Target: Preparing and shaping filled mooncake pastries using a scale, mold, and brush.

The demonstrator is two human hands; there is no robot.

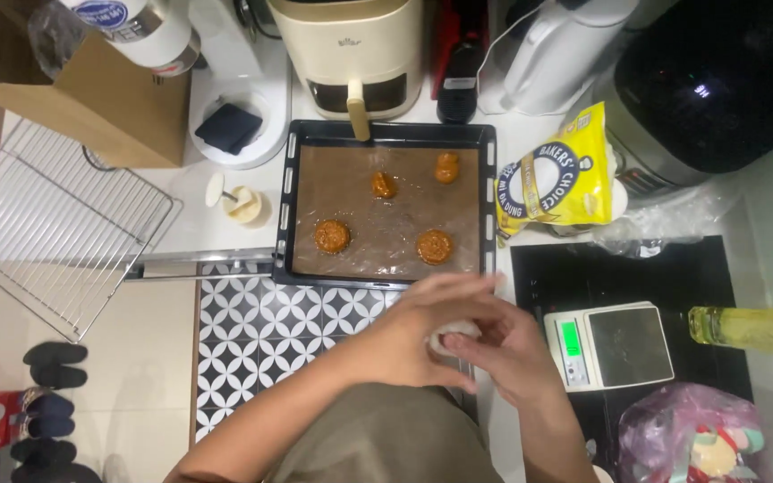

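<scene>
My left hand and my right hand are cupped together around a small pale lump of dough, just below the front edge of a black baking tray. Both hands press on the dough, which is mostly hidden between my fingers. The tray is lined with brown baking paper and holds several browned round cakes, among them one at the front left, one at the front right and a smaller one further back.
A digital kitchen scale sits right of my hands on a black surface. A yellow flour bag, an oil bottle, a pink plastic bag, a cream appliance, a wire rack and a small pastry mould surround the tray.
</scene>
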